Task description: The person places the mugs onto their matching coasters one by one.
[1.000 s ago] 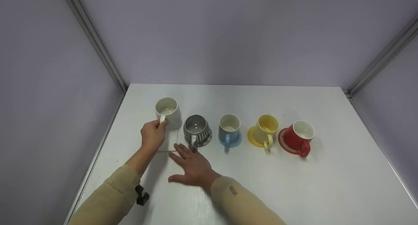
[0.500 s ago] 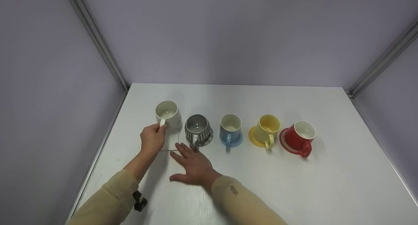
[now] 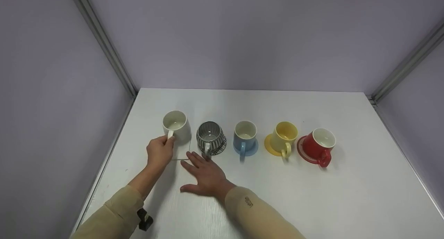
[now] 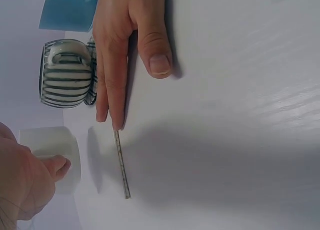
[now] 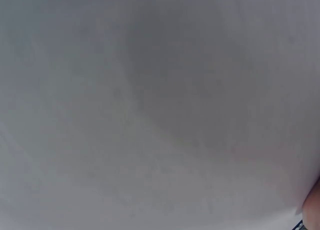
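My left hand point(image 3: 160, 151) pinches the handle of a white mug point(image 3: 183, 133), keeping it upright. In the left wrist view a gap and a shadow separate the mug point(image 4: 70, 140) from the surface below. Under it lies a flat white square piece, probably a coaster point(image 3: 181, 153), whose dark front edge shows as a thin line. My right hand point(image 3: 206, 176) rests on the table with fingers spread, its fingertips at that piece's front right corner. Just beyond these fingers stands a grey striped mug point(image 3: 208, 142) on a black wire-pattern coaster point(image 3: 219, 149).
Further right stand a blue mug point(image 3: 242, 143) on a blue coaster point(image 3: 254, 148), a yellow mug point(image 3: 279, 142) on a yellow coaster point(image 3: 268, 147), and a red mug point(image 3: 312, 150) on a red coaster point(image 3: 303, 157). Walls bound the white table point(image 3: 295, 201).
My left hand has brought the white mug a little nearer to me and lower, over the white square piece. My right hand stays in place.
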A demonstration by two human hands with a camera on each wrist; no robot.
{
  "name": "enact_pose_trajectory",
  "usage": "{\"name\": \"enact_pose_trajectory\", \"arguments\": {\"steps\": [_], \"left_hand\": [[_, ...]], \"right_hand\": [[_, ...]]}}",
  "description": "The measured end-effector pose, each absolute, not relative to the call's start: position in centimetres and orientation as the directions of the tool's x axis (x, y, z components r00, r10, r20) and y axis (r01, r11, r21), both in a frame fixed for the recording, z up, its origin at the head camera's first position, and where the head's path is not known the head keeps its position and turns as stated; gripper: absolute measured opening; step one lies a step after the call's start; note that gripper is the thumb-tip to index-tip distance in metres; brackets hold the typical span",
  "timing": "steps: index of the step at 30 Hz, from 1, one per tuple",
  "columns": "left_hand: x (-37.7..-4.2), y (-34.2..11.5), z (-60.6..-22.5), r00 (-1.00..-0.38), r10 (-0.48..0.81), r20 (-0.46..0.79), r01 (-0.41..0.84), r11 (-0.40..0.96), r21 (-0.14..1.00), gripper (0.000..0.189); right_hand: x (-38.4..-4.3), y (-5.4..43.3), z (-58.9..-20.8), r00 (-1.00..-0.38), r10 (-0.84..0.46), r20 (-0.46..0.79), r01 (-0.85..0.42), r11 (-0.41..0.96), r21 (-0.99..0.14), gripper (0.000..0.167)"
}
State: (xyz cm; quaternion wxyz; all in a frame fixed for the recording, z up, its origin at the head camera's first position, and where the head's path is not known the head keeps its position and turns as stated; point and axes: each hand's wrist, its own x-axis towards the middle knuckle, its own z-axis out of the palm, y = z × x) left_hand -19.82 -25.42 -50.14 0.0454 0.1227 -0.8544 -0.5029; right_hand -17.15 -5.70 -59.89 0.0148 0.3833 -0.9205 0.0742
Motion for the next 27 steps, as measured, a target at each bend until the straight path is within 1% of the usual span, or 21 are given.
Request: {"name": "enact_pose_trajectory", "arguments": {"steps": [3,13,22,27], "left_hand": [[-19.6,-25.5,-50.2,-0.964,-0.258,-0.063,-0.178,0.453,0.874,0.032],[-19.0,-25.8,-50.5,-0.963,-0.267,-0.045,-0.172,0.476,0.863,0.031],[-18.5,-26.2,-50.9,-0.962,-0.272,-0.036,-0.166,0.473,0.865,0.028],[-18.0,-26.4,-51.0,-0.961,-0.274,-0.029,-0.160,0.469,0.869,0.027]], "right_hand": [[-17.1,-5.7,-59.7,-0.704,-0.705,0.084,-0.710,0.695,-0.116,0.093],[-17.2,-5.7,-59.9,-0.704,-0.704,0.093,-0.710,0.694,-0.121,0.094],[-17.3,-5.6,-60.3,-0.703,-0.703,0.111,-0.711,0.694,-0.111,0.093],[-17.3,-5.6,-60.2,-0.703,-0.702,0.108,-0.711,0.692,-0.125,0.093]]}}
